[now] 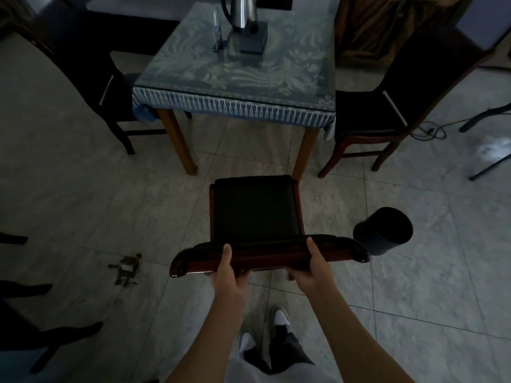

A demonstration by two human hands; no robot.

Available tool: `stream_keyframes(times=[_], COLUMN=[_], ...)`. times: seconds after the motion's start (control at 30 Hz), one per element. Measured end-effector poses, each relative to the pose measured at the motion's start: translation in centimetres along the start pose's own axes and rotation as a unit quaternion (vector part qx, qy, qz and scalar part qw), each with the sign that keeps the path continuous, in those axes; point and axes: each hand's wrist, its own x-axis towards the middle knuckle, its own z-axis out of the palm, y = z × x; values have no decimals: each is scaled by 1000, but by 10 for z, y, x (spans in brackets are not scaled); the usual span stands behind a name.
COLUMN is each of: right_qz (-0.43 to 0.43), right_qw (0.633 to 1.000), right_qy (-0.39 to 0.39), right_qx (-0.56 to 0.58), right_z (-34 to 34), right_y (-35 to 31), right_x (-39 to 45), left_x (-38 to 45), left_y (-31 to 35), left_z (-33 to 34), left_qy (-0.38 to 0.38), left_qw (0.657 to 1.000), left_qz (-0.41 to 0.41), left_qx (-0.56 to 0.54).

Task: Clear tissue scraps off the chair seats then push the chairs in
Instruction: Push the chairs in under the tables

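Note:
A dark wooden chair with a black seat (255, 207) stands in front of me, its front edge near the table's legs. No tissue scraps show on that seat. My left hand (229, 268) grips the chair's top rail (269, 254) left of centre, thumb on top. My right hand (311, 265) grips the same rail right of centre. The table (237, 76) with a blue patterned cloth stands ahead. Another chair (110, 87) sits at the table's left side and a third chair (387, 106) at its right.
A black round bin (383, 230) stands on the tiled floor right of the chair. A small metal object (127, 269) lies on the floor to the left. Cables (431, 131) and thin black legs are at far right. A metal kettle base (249, 29) stands on the table.

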Motion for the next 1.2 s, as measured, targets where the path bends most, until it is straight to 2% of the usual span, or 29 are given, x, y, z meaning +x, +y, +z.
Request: stream_keyframes(times=[0.13,0.27,0.67,0.97,1.2], right_qz=[-15,-35,-49,-36,-10], right_qw=[1000,998,998,999,999], right_qy=[15,24,24,24,19], right_qx=[-19,-44,11,21,40], right_z=[-3,-3,2,22,35], right_y=[2,5,19,39,59], right_x=[7,11,17,18,18], left_x=[5,12,31,49,59], left_y=[-1,-2,18,46,72], left_z=[-2,-3,-8,-10,-16], left_qy=[15,25,55,14,9], left_qw=[1000,999,998,997,996], left_qz=[0,-18,-3,49,38], left_qx=[24,-7,41,55,85])
